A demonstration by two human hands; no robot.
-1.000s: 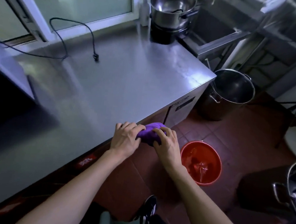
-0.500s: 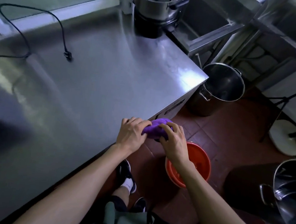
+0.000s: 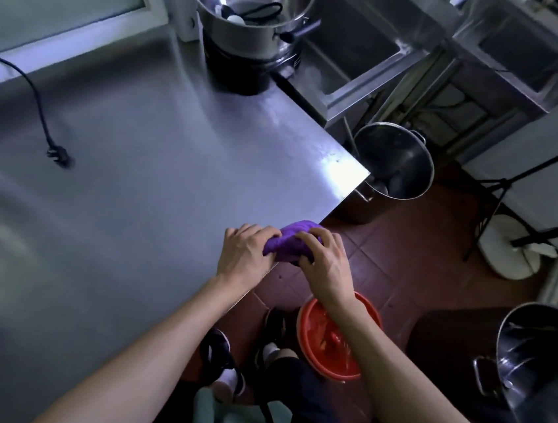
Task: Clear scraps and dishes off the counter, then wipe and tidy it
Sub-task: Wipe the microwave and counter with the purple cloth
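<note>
- Crumpled purple cloth (image 3: pixel 288 245) at near edge of brushed stainless steel counter (image 3: pixel 157 178), close to its right corner.
- Left hand (image 3: pixel 245 252) and right hand (image 3: pixel 325 264): fingers curled round cloth, both gripping.
- Round red plastic basin (image 3: pixel 331 354) on floor beneath right forearm.

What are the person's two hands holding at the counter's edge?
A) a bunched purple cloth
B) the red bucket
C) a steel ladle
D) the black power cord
A: both the left hand and the right hand grip a bunched purple cloth between them, at the edge of the counter.
</note>
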